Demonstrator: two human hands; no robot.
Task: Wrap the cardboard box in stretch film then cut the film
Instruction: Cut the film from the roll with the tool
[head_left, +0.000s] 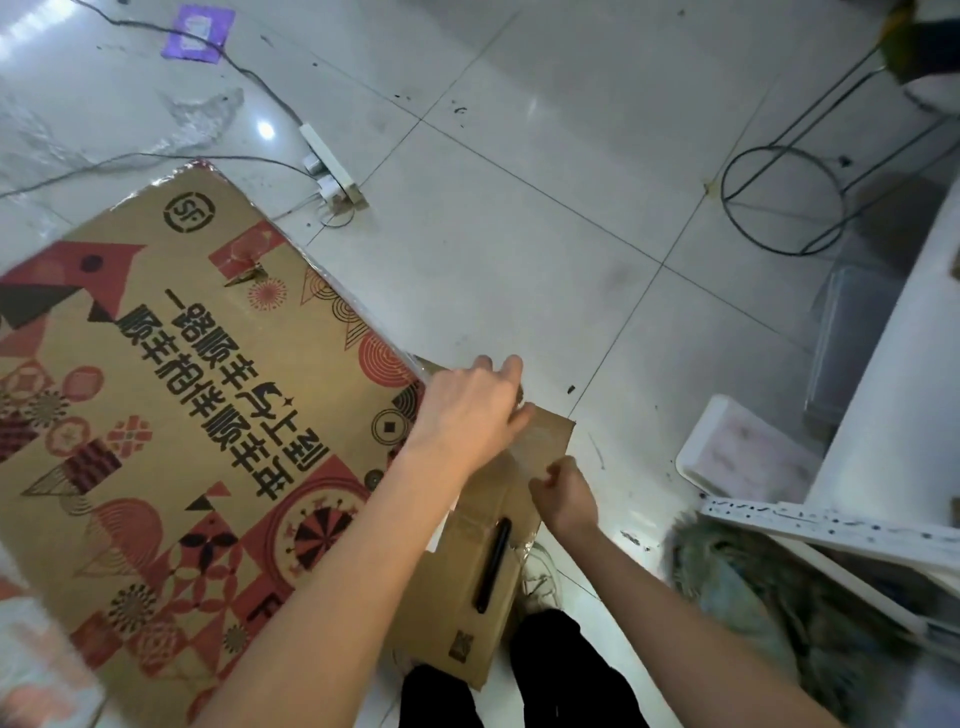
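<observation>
The large printed cardboard box (197, 395) lies flat on the tiled floor, with shiny stretch film along its far and right edges. At the box's right edge my left hand (470, 415) curls over a mostly hidden film roll (423, 364). My right hand (566, 496) is closed just below it and pinches a clear strip of stretch film (527, 449) that runs between the two hands. Under both hands lies a plain cardboard piece (467, 587) with a black cutter-like tool (493, 564) on it.
A white power strip (332, 166) with cables lies beyond the box. A wire stool frame (784, 200) stands at the right, above a white tray (748, 452) and white furniture (893, 395). A furry green item (769, 597) lies lower right. My legs and a shoe (540, 571) are at the bottom.
</observation>
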